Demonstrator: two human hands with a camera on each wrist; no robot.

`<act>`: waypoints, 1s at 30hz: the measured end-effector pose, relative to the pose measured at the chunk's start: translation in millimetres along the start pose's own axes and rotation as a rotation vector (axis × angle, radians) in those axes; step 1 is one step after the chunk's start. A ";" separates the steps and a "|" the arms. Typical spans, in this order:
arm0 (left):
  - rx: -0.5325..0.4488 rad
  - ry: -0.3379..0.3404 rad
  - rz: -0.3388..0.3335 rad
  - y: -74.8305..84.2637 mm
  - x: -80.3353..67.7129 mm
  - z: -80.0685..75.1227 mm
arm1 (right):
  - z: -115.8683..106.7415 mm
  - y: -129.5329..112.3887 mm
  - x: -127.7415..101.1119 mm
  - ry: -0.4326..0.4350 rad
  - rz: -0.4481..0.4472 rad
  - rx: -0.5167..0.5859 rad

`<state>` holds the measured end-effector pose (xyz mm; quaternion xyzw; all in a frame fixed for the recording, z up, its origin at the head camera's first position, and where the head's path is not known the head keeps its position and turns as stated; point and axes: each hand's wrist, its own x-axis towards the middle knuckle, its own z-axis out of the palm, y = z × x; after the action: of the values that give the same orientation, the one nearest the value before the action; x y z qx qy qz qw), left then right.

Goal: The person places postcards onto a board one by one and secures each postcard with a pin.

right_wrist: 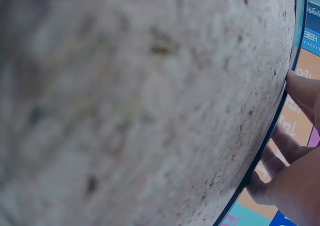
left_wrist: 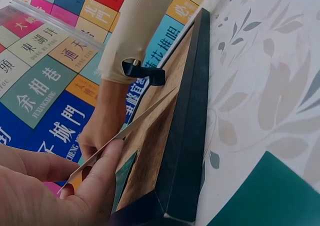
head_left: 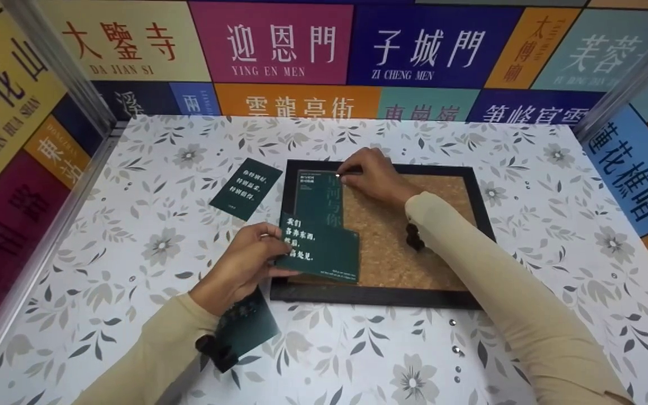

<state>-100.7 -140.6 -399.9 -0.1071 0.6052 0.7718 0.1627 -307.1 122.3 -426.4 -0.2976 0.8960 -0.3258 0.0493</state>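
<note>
My left hand (head_left: 245, 261) pinches a dark green card (head_left: 324, 256) printed with white Chinese characters, held over the lower left of a black-framed corkboard (head_left: 414, 247). In the left wrist view this card (left_wrist: 125, 132) appears edge-on between thumb and fingers. A second green card (head_left: 315, 197) lies upright on the cork at the upper left, its lower part covered by the held card. At its upper right corner, my right hand (head_left: 377, 177) pinches a small shiny thumbtack (head_left: 337, 175). In the right wrist view, the right fingertips (right_wrist: 295, 83) sit by the cork's far edge.
One green card (head_left: 245, 189) lies left of the corkboard; another (head_left: 251, 326) lies partly beneath the left forearm. Several loose thumbtacks (head_left: 457, 350) are scattered on the floral tabletop (head_left: 346, 349) in front of the frame. Colourful panels (head_left: 279, 45) with characters surround the table.
</note>
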 end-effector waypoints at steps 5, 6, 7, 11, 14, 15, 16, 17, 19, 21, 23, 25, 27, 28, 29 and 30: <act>-0.024 0.005 -0.003 -3.2 2.5 4.7 | 0.6 -0.5 -0.3 0.005 -0.011 0.009; -0.028 0.006 -0.006 -3.8 2.8 5.3 | 0.6 -0.5 -0.3 0.005 -0.014 0.007; -0.031 0.005 -0.008 -4.5 3.0 6.0 | 0.5 -0.2 -0.4 0.004 -0.012 0.007; -0.038 0.004 -0.015 -6.4 3.5 10.0 | -0.3 0.6 -0.1 0.000 -0.015 0.015; -0.036 0.011 -0.010 -7.5 4.3 13.6 | -1.0 -0.1 0.1 -0.002 -0.017 0.025; -0.031 0.015 -0.004 -7.9 4.6 14.6 | -1.2 -0.6 -0.1 -0.003 -0.016 0.023; -0.022 0.019 0.002 -8.3 4.8 15.6 | -1.3 -1.0 -0.6 -0.003 -0.020 0.019; -0.007 0.023 0.010 -8.5 4.8 16.6 | -1.2 -1.3 -1.1 -0.002 -0.021 0.015; 0.035 0.035 0.035 -9.1 4.6 18.4 | -0.8 -1.6 -2.1 -0.002 -0.019 0.004; 0.096 0.050 0.063 -9.5 4.1 20.3 | -0.8 -1.9 -3.2 -0.003 -0.010 0.002; 0.189 0.071 0.099 -10.1 3.6 21.2 | -0.8 -1.9 -3.5 -0.004 -0.001 0.006; 0.327 0.097 0.158 -11.8 3.7 20.5 | -1.2 -2.0 -3.7 -0.008 0.009 0.010; 0.509 0.122 0.250 -15.3 4.5 17.6 | -1.4 -2.1 -4.1 -0.007 0.016 0.008; 0.593 0.129 0.326 -25.1 13.1 9.4 | -1.2 -1.9 -4.3 -0.006 0.016 0.004; 0.688 0.146 0.399 -30.6 16.3 5.9 | -1.1 -1.6 -4.7 -0.005 0.019 -0.001; 0.777 0.163 0.459 -33.1 16.4 4.5 | -0.9 -1.5 -5.0 -0.004 0.018 -0.003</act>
<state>-103.1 -127.1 -434.5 0.0381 0.8688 0.4926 -0.0324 -302.5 124.7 -425.3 -0.2901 0.8992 -0.3232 0.0535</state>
